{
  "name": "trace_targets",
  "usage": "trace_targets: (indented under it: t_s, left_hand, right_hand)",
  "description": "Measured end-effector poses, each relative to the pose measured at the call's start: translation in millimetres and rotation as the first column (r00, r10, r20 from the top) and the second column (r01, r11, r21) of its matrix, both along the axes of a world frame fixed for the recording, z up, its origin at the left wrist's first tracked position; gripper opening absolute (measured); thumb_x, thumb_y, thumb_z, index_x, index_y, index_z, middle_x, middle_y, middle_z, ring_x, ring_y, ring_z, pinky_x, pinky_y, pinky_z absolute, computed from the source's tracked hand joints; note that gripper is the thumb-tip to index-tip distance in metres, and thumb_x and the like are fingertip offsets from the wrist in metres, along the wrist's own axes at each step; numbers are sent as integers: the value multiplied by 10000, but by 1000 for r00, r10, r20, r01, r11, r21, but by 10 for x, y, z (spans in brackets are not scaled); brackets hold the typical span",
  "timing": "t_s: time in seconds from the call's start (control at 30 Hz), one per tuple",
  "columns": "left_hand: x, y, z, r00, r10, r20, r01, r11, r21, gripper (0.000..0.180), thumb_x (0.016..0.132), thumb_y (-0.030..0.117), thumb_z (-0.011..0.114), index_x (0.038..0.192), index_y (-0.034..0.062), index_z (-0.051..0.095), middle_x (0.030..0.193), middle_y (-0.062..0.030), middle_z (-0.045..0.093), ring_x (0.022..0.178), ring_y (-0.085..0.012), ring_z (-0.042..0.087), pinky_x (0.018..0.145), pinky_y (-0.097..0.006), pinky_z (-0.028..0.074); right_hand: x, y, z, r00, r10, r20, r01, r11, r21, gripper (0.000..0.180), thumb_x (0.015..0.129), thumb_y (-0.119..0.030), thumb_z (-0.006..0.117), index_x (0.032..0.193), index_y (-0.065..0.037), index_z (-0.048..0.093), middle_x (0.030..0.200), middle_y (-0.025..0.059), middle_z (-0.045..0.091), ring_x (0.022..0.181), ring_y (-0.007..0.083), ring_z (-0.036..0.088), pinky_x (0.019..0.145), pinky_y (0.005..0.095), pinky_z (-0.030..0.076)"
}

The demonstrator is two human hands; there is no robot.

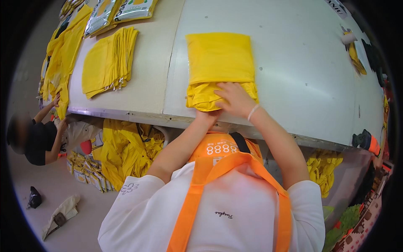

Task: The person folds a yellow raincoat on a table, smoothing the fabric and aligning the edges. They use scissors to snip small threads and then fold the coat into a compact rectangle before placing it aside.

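Note:
In front of me on the table lies a folded yellow bundle (221,56). It is a smooth, squarish pouch or sheet with crumpled yellow material gathered at its near end. My right hand (236,100) reaches over that gathered end, its bent fingers gripping the loose folds. Beside it, at the table's front edge, my left hand (208,115) is at the underside of the bundle. The yellow material and the right hand hide its fingers.
A stack of folded yellow pieces (107,61) lies to the left, with clear packages (133,10) beyond. At far left a person (42,140) handles a long yellow sheet (69,46). Below the table hang piles of yellow material (126,147). A paper roll (348,38) stands far right.

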State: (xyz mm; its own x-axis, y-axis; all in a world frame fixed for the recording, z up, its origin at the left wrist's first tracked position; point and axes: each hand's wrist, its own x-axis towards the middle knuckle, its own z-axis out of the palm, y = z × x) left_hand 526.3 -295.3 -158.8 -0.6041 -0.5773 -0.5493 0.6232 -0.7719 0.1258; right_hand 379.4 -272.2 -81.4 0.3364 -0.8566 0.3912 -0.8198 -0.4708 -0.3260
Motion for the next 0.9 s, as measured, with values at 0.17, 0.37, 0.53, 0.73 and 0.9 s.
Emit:
trace_targets:
  t_s: [0.17,0.37,0.53,0.73,0.9]
  left_hand:
    - [-5,-37,396,995,-20,94,13,997,72,450,910,466,386,1238,170,475,1223,-63,535,1118,-262,515,923,-439,453]
    - [24,-34,516,826,-210,524,369,903,-219,447,916,436,398,1247,141,459,1239,-52,509,1170,-210,455,976,-403,351]
    - [215,-313,1189,10,-322,947,997,-71,-35,459,863,325,558,1259,109,476,1232,-130,516,1149,-240,481,995,-405,336]
    - [-250,-423,2056,416,868,272,902,-432,-4,807,667,255,741,1367,144,355,1253,-207,469,1090,-351,501,870,-425,437]
    - [-528,-573,1860,407,799,442,828,-527,190,868,689,254,722,1412,140,255,1276,-258,429,1115,-400,486,894,-443,438]
  right_hand:
    - [42,974,-17,942,-146,303,112,986,126,340,810,-266,641,1040,-18,609,926,98,637,877,253,611,756,358,488]
    - [311,403,-181,-252,-641,725,-96,762,640,358,929,-341,521,966,6,602,874,66,635,821,132,608,728,270,481]
    - [276,270,-269,-181,-629,756,66,759,648,391,951,-335,480,912,35,601,830,98,637,791,150,620,713,262,495]
    - [200,209,-23,-116,-651,750,155,734,661,401,950,-296,487,788,50,609,708,96,635,639,146,615,611,276,516]
    - [96,180,160,-49,-640,767,199,746,636,347,943,-253,509,802,47,612,702,93,638,584,146,617,589,276,526]
